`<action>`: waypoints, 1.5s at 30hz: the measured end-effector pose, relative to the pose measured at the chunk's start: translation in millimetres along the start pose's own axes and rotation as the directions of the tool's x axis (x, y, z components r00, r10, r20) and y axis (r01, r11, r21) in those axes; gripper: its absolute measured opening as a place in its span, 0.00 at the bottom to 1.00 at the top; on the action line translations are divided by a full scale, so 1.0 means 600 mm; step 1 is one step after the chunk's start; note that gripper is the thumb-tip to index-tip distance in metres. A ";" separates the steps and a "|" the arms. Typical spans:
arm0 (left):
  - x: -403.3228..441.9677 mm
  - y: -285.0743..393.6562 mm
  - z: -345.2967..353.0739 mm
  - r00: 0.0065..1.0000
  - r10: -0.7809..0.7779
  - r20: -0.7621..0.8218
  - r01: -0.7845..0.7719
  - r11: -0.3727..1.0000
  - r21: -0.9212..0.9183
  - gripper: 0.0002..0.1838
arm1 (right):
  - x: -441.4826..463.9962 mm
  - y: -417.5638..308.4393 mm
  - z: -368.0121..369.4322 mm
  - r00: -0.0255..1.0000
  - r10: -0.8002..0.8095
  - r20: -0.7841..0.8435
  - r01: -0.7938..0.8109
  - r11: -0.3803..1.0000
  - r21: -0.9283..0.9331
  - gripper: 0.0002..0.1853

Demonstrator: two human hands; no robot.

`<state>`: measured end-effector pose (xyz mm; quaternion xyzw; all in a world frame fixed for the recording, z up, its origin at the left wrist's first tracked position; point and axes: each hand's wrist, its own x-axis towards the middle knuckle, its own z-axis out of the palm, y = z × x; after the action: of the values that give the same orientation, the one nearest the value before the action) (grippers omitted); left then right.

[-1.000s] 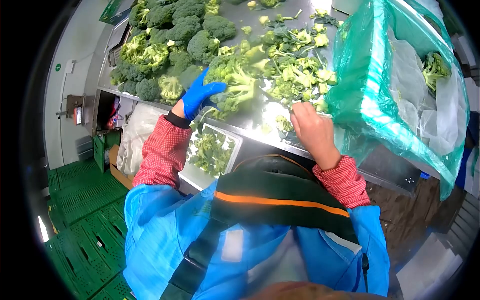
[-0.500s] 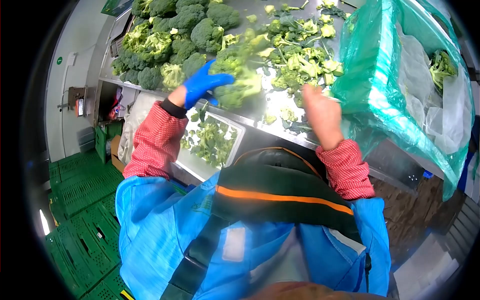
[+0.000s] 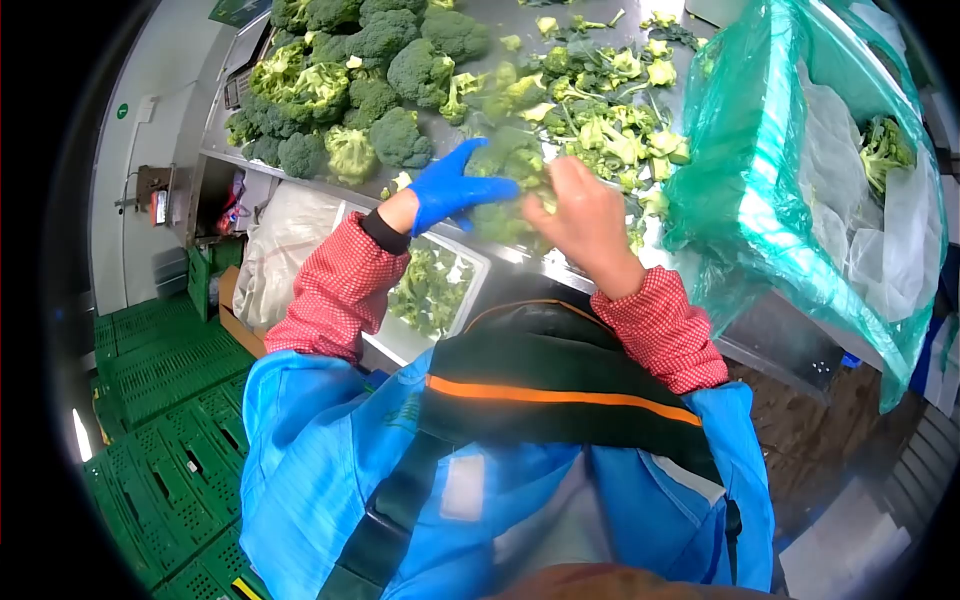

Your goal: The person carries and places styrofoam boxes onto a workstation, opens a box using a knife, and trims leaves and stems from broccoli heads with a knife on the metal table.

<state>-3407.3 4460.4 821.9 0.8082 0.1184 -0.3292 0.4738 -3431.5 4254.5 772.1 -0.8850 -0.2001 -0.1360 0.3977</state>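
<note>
My left hand (image 3: 455,190), in a blue glove, grips a broccoli head (image 3: 508,180) from its left side; the head looks blurred. Bare and closed, my right hand (image 3: 585,215) is at the right side of the same head, and what its fingers hold is hidden. Whole broccoli heads (image 3: 385,60) are piled on the metal table (image 3: 430,130) to the left. Cut stem pieces and leaves (image 3: 610,130) lie scattered to the right of my hands.
A crate lined with green plastic (image 3: 740,190) stands at the right, with broccoli (image 3: 885,155) inside. Below the table edge is a white tray (image 3: 480,270) of broccoli pieces (image 3: 430,290). Green crates (image 3: 170,370) stand at the lower left, near a whitish bag (image 3: 290,245).
My right hand has moved left and up to the broccoli head from the table's front area. My left hand has shifted slightly right with the head.
</note>
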 end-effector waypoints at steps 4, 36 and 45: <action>-0.020 0.005 0.003 0.983 0.124 0.137 -0.098 0.978 -0.184 0.44 | -0.027 0.035 0.025 0.848 0.526 -0.073 -0.287 0.569 0.771 0.08; 0.098 0.443 0.360 0.351 0.723 0.595 -0.779 0.578 -0.244 0.23 | -0.223 0.116 -0.122 0.893 0.268 0.363 -0.342 0.926 0.158 0.14; 0.335 0.610 0.641 0.395 0.836 0.380 -0.845 0.169 0.507 0.41 | -0.326 0.194 -0.159 0.934 0.305 0.186 -0.345 0.906 0.244 0.14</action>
<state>-3232.9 3920.1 815.6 0.8402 -0.4676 -0.0363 0.2722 -3558.4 4064.0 679.8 -0.8501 -0.0943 0.0250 0.5176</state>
